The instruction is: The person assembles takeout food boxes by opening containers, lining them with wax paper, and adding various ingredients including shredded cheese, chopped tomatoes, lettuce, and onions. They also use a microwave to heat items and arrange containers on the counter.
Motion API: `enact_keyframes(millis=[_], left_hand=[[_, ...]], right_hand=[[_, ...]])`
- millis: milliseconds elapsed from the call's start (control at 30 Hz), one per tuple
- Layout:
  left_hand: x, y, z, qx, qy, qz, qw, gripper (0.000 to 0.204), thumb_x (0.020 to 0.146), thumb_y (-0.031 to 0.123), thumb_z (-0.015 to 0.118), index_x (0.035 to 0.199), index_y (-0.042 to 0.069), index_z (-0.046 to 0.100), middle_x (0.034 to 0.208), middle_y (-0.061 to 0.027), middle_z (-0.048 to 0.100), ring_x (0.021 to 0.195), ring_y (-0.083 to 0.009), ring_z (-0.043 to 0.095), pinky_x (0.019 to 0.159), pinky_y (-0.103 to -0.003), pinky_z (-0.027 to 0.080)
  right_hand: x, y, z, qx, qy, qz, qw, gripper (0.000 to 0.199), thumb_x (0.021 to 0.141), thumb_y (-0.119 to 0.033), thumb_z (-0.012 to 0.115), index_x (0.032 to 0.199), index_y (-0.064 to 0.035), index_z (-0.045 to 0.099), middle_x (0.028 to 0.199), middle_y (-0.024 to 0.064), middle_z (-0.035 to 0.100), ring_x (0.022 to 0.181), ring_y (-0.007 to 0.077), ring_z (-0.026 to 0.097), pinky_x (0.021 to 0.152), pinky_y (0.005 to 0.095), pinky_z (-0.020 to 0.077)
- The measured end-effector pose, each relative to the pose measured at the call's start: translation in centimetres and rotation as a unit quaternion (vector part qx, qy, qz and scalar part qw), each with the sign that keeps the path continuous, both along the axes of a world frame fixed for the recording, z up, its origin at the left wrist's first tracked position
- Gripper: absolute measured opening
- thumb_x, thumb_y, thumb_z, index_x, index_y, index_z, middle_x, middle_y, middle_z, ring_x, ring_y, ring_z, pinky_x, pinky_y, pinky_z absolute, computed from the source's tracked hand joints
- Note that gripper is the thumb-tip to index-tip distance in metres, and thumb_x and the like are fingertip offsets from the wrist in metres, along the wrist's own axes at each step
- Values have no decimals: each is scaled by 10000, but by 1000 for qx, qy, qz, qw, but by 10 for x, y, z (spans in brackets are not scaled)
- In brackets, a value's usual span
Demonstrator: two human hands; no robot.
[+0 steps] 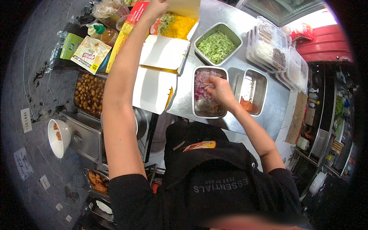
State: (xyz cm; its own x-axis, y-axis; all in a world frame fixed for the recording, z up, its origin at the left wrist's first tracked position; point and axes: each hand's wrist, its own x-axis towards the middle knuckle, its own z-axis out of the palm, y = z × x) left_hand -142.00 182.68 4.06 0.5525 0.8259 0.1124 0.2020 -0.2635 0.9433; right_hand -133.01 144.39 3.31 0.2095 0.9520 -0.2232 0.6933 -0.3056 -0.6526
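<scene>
My right hand (220,92) reaches into a steel pan (210,115) of chopped red onion (202,79), its fingers pinched together on some of the pieces. At the top edge, my left hand (156,8) has its fingers bent at the raised lid (184,6) of a takeaway box; the fingertips are partly cut off. Inside that box lie yellow rice (178,27) and some shredded green and red salad (164,23). Two more white takeaway boxes (160,53) (153,86) stand nearer me, lids partly lowered, with a little yellow rice showing.
Shredded green vegetable (216,46) fills another steel pan. A third pan (264,100) holds a bit of orange food. Stacked clear tubs (268,46) stand to the right. Leftward are a pan of brown round pieces (89,94), a white bowl (57,143), cartons (91,55) and a sauce bottle (107,36).
</scene>
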Motion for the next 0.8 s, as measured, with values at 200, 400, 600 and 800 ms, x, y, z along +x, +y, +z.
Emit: enact_keyframes(millis=[200, 400, 600, 800], left_hand=[[-5, -8, 29, -10, 11, -9, 1000, 415, 788, -12, 475, 1185, 13, 595, 1080, -119, 642, 936, -171, 599, 728, -281, 487], [-12, 9, 16, 29, -25, -30, 999, 419, 777, -24, 468, 1175, -4, 597, 1109, -131, 635, 1004, -194, 594, 846, -301, 474], [-16, 15, 11, 21, -31, -29, 999, 396, 788, -10, 491, 1171, -17, 591, 1131, -135, 626, 1042, -209, 587, 894, -312, 461], [-3, -5, 33, 11, 11, -28, 999, 354, 829, 35, 529, 1177, 22, 591, 1084, -124, 637, 1011, -196, 592, 852, -314, 479]], right_hand=[[27, 4, 31, -147, 412, -102, 894, 309, 814, -113, 624, 1091, 22, 597, 993, 91, 626, 881, 165, 627, 763, 314, 548], [30, -2, 39, -156, 551, -132, 809, 256, 887, -131, 589, 1095, 18, 575, 991, 48, 604, 922, 121, 590, 741, 278, 550], [16, -1, 52, -142, 413, -75, 896, 222, 886, -193, 628, 951, 19, 626, 882, 37, 615, 783, 93, 575, 626, 267, 528], [34, 3, 20, -197, 463, -91, 860, 192, 896, -169, 614, 981, 3, 620, 935, 60, 633, 883, 131, 613, 647, 290, 552]])
